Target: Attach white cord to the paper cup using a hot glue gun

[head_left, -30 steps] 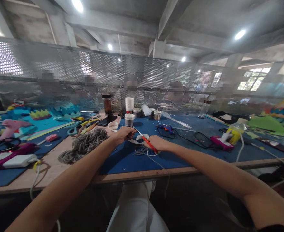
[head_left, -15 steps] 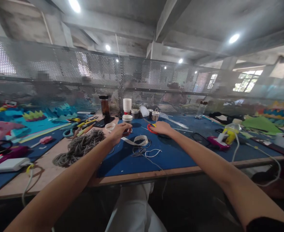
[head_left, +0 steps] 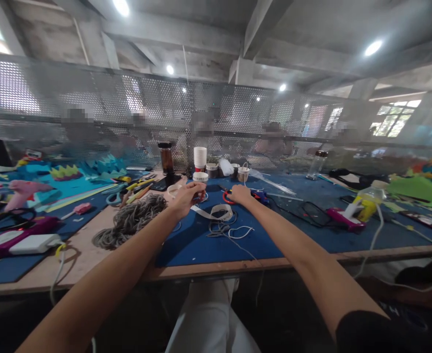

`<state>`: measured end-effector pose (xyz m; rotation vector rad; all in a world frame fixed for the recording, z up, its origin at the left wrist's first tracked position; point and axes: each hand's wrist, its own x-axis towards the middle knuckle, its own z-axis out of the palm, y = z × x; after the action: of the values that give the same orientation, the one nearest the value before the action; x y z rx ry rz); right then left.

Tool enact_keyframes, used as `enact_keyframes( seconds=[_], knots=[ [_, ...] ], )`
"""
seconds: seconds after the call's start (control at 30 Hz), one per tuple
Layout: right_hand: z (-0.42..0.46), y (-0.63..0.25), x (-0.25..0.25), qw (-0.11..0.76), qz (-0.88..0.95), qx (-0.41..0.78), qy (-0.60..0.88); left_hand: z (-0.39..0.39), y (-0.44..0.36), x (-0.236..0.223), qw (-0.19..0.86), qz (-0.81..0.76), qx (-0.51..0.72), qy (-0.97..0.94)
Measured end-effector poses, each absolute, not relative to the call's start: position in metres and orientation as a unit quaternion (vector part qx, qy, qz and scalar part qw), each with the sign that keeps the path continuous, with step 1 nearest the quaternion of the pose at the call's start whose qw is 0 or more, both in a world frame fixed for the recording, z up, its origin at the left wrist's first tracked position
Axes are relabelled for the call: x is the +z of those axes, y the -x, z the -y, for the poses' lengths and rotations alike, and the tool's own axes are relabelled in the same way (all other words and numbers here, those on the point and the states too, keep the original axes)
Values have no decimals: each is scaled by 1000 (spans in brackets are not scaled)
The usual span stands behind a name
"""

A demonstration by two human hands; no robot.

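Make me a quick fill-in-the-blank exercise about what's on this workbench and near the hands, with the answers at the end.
1. The pile of cord near the left hand is ____ in colour.
2. The curled white strip lies on a ____ mat.
3. The red-handled scissors are at the person's ____ hand.
4. In the picture, the brown bottle stands to the ____ of the stack of cups.

Missing words: grey; blue; right; left.

Scissors [head_left: 228, 197]: now away from our left hand [head_left: 189, 198], beside the blue glue gun [head_left: 263, 197].
Right hand [head_left: 241, 194]: we have reached it farther forward.
White strip [head_left: 218, 212]: no longer hidden behind our scissors.
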<state>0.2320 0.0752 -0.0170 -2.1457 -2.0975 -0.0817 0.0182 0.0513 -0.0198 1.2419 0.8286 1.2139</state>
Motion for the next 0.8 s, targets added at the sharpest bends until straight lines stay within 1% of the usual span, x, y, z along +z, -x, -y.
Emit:
enact_keyframes(
  seconds=[0.1, 0.17, 0.27, 0.33, 0.37, 0.47, 0.57, 0.7, 0.77, 0.8],
  knots=[
    [-59, -233, -13, 121, 719, -43, 683, -52, -18, -21, 554, -369, 512, -542],
    [-42, -235, -7, 142, 745, -26, 651, -52, -19, -21, 543, -381, 509, -549],
    [-7, -241, -1, 142, 796, 44, 587, -50, -21, -21, 528, -391, 500, -564],
    [21, -246, 0, 130, 838, 139, 511, -49, -22, -22, 517, -396, 490, -579],
    [34, -248, 0, 122, 839, 154, 507, -49, -23, -22, 512, -399, 484, -587],
    [65, -253, -6, 54, 832, 156, 530, -51, -25, -25, 497, -408, 467, -607],
    [78, -254, -13, 34, 828, 136, 543, -53, -26, -30, 473, -414, 453, -632],
    [77, -252, -18, 47, 835, 106, 537, -55, -28, -35, 440, -414, 440, -664],
    [75, -253, -15, 83, 830, 121, 538, -56, -30, -38, 422, -414, 436, -679],
    [74, -255, -12, 113, 824, 151, 534, -57, -30, -39, 412, -414, 435, -685]
  ],
)
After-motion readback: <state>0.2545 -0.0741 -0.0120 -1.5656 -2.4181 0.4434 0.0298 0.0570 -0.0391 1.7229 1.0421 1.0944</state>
